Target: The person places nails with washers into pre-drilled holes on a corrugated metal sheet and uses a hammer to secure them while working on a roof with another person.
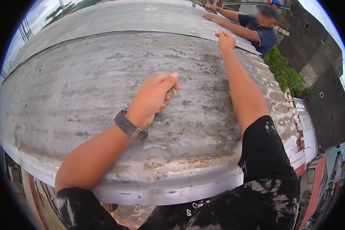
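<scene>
Your left hand (154,96) is curled into a loose fist above the weathered lower sheet (84,88), thumb laid over the bent fingers; you cannot tell from here whether anything sits inside it. A dark watch (130,125) circles that wrist. Your right hand (227,40) reaches farther out, thumb and fingers brought together at a small pale piece (215,33), too small to identify, near the front edge of the upper sheet (134,19). That sheet overlaps the lower one. Just beyond your right hand, a co-worker (267,38) in a dark shirt and cap rests one hand on the upper sheet.
</scene>
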Demonstrator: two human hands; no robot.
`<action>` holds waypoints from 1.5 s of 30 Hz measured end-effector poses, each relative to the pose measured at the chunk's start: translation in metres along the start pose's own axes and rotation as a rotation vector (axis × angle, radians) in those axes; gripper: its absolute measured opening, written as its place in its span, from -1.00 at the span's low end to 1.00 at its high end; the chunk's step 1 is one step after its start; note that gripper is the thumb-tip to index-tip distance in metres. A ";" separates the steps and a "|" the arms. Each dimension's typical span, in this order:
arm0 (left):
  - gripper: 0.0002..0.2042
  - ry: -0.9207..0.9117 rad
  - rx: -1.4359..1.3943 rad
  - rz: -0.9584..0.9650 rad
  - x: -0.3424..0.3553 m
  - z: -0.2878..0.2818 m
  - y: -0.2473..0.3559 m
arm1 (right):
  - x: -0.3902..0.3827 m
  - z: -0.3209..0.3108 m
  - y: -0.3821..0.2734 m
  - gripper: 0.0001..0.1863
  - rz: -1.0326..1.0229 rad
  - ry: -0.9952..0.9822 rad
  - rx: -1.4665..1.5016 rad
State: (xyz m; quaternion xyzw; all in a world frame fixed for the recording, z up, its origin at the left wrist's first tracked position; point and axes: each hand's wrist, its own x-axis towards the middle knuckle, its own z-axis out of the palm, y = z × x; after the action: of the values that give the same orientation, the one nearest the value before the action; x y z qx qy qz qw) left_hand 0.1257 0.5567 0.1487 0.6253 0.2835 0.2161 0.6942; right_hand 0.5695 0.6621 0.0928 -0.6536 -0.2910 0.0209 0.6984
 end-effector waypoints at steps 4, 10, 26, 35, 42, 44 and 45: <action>-0.63 0.006 0.011 -0.053 -0.001 -0.002 0.003 | -0.019 0.013 0.016 -0.74 -0.008 -0.005 0.146; -0.63 -0.006 0.031 -0.060 0.000 0.000 0.004 | -0.021 -0.002 0.014 -0.78 0.060 0.098 0.232; -0.63 -0.007 0.087 -0.044 -0.004 0.000 0.004 | -0.037 -0.007 -0.004 -0.69 0.202 -0.076 0.322; -0.62 0.153 0.092 -0.044 -0.010 0.002 -0.002 | -0.050 0.023 0.002 -0.58 0.098 0.026 0.247; -0.63 0.108 0.044 -0.001 0.005 0.025 -0.009 | -0.028 -0.014 0.008 -0.60 0.095 0.064 0.188; -0.63 0.130 0.061 -0.002 0.002 0.024 -0.008 | -0.032 -0.011 0.007 -0.60 0.103 0.065 0.164; -0.63 0.128 0.062 -0.008 0.001 0.024 -0.007 | -0.033 -0.009 0.006 -0.61 0.105 0.063 0.128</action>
State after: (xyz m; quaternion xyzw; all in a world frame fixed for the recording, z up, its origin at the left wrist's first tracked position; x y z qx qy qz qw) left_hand 0.1419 0.5384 0.1432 0.6303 0.3363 0.2438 0.6559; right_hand 0.5479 0.6411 0.0744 -0.6222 -0.2322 0.0554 0.7456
